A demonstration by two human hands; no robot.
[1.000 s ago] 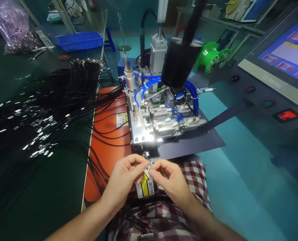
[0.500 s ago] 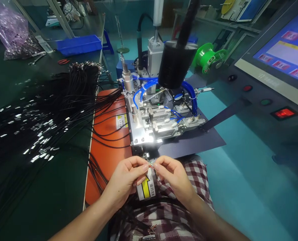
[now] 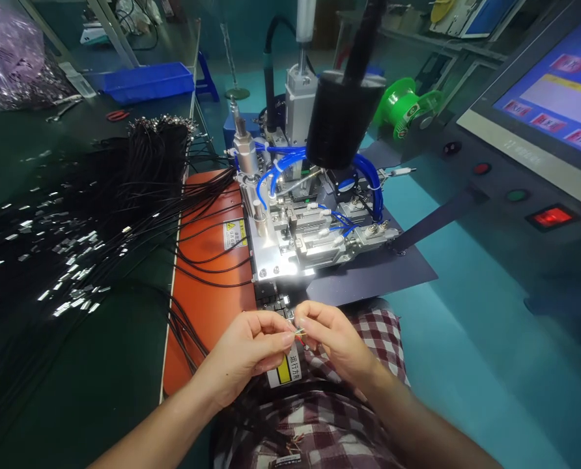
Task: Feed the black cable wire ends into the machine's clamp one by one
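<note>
Thin coloured wires [image 3: 299,333], green, pale and red, show between my fingertips at the near end of the machine. My left hand [image 3: 254,342] pinches them from the left, thumb against forefinger. From the other side my right hand [image 3: 332,332] closes its thumb and fingers on the same wires. Just beyond the fingers lies the machine's dark track [image 3: 272,298] with small metal fittings. Below the hands a label with a yellow arrow [image 3: 283,370] is partly covered. A bundle of black cables with bare coloured ends [image 3: 295,444] rests on my checked lap.
The bench machine [image 3: 314,241] stands ahead on an orange board [image 3: 212,247], black cables running into its left side. Many black cables with metal ends [image 3: 90,254] cover the left table. A black lamp [image 3: 342,120] hangs over the machine; a control screen [image 3: 554,98] is at right.
Both hands stay together with the wires; the fingertips have shifted slightly down, and my right fingers have rolled in closer over the wires. The whole view has moved slightly.
</note>
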